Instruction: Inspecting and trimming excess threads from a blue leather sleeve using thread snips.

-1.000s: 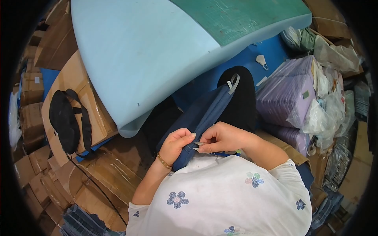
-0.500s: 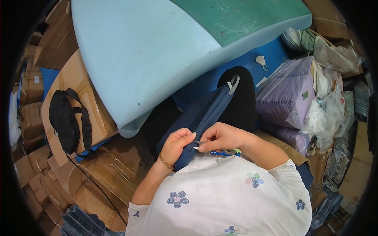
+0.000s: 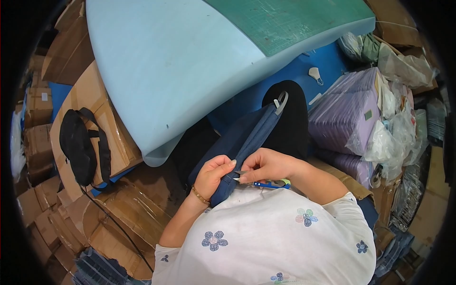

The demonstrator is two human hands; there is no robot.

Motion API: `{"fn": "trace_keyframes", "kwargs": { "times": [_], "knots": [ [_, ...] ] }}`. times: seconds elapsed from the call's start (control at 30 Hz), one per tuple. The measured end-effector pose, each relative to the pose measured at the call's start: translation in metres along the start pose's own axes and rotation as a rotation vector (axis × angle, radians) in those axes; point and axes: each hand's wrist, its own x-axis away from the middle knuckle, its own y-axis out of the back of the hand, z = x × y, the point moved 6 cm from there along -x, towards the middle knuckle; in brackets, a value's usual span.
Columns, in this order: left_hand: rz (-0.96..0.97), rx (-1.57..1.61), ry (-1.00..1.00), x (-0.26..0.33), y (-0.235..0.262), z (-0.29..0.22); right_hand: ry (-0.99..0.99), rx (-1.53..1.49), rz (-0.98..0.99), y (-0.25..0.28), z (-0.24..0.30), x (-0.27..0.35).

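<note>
The left hand (image 3: 211, 173) keeps a narrow pinch, thumb laid against bent fingers, on the near end of one navy cloth piece (image 3: 254, 128). The right hand (image 3: 270, 165) is closed narrowly around one small blue-handled tool (image 3: 273, 185), its handle showing below the fingers and its pointed metal tips just beside the left thumb, at the cloth; whether the tips touch it, I cannot tell. The navy piece lies slantwise across the lap, its far end on one black-clad knee (image 3: 297, 102) and bearing one grey loop (image 3: 284, 100). One bracelet (image 3: 200, 195) circles the left wrist. Beyond stands one pale blue table (image 3: 166, 71) with one green mat (image 3: 294, 23) on it. At left, one black bag (image 3: 78, 147) with a strap lies on a carton (image 3: 85, 92). At right are two purple stacks (image 3: 344, 107), one above the other, and near them one white mask (image 3: 315, 74) on a blue surface (image 3: 285, 76)
</note>
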Motion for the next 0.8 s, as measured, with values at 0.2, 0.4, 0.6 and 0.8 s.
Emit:
{"fn": "trace_keyframes", "kwargs": {
  "times": [0.2,0.4,0.6,0.8],
  "knots": [
    [0.004,0.002,0.005,0.000,0.000,0.001,-0.026,-0.023,0.011,-0.002,0.000,0.000],
    [-0.011,-0.024,-0.002,0.001,-0.001,0.001,0.001,0.030,-0.007,-0.004,0.002,0.001],
    [-0.037,0.091,0.005,0.002,0.000,-0.001,0.255,0.178,-0.118,-0.008,0.001,-0.001],
    [-0.069,0.202,0.014,0.001,0.005,-0.004,0.581,0.385,-0.287,-0.007,0.020,0.002]
  ]
}}
